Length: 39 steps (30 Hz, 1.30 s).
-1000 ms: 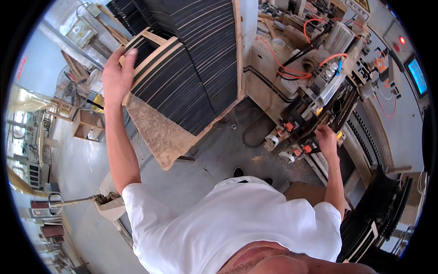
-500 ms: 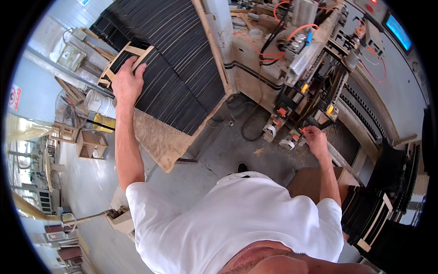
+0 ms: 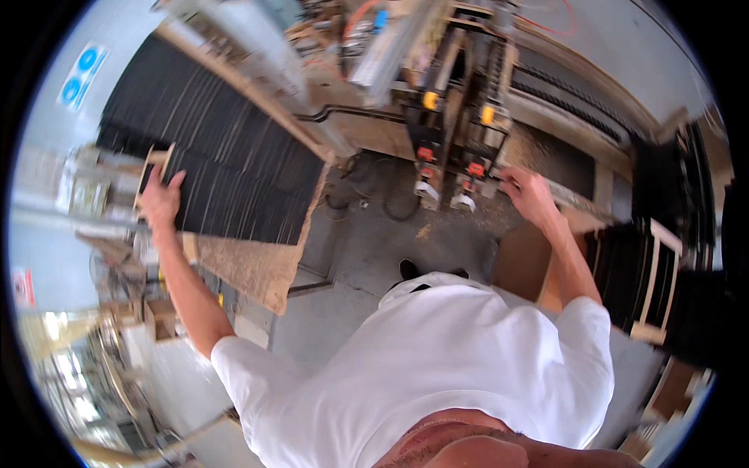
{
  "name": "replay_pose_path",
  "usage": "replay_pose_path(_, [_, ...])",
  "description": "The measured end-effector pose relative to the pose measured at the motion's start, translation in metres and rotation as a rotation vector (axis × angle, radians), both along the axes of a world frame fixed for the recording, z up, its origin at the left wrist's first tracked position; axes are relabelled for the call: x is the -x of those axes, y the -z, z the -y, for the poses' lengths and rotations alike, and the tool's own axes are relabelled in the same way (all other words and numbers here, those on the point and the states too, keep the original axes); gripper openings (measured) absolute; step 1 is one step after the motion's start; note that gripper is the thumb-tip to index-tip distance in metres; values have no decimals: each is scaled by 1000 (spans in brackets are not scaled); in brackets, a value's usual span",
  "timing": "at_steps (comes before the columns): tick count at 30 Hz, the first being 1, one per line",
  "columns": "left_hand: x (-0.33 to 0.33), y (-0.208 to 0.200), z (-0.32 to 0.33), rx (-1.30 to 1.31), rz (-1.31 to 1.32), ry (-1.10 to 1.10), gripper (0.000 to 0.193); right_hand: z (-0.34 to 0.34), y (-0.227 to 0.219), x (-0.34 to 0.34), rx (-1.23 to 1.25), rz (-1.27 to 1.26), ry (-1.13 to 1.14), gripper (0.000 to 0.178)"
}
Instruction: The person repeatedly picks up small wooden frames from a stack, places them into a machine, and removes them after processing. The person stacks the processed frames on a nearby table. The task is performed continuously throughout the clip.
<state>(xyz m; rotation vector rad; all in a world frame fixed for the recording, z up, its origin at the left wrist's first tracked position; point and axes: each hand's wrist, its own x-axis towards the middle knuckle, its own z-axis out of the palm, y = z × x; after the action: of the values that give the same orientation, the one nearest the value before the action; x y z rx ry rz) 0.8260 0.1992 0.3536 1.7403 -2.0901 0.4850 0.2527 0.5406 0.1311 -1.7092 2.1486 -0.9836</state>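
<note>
At the left, my left hand is closed over the edge of a pale wooden frame, its thumb on the near side. The frame stands at the left end of a long stack of thin black-sided pieces, which lies on a board. My right hand is beside the near end of a machine, just right of a red clamp part. Its fingers are bent together, and whatever they may hold is hidden. A second red clamp part is further left on the machine.
Yellow parts sit further along the machine's rails. A brown panel stands under my right forearm. More black pieces and a pale wooden frame are at the right. A hose lies on the grey floor, where sawdust is scattered.
The view has swung to the right. My right hand has come away from the red clamp part, toward the right. My left hand remains on the wooden frame.
</note>
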Motion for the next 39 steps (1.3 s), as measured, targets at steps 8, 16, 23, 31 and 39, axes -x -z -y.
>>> replay_pose_path(8, [-32, 15, 31, -23, 55, 98, 68, -79, -67, 21, 29, -163, 51, 20])
replay_pose_path(16, [69, 20, -16, 612, -325, 252, 41, -220, -118, 67, -98, -526, 724, 23])
replay_pose_path(23, [366, 145, -138, -306, -862, 810, 19, -281, -100, 53, -403, -246, 1149, 20])
replay_pose_path(31, [643, 274, -15, -1218, -1445, 693, 34, -258, -117, 32, -118, -274, 1315, 19])
replay_pose_path(39, [813, 323, 168, -1383, -1675, 288, 76, -148, -166, 16, 3, -239, 1134, 24])
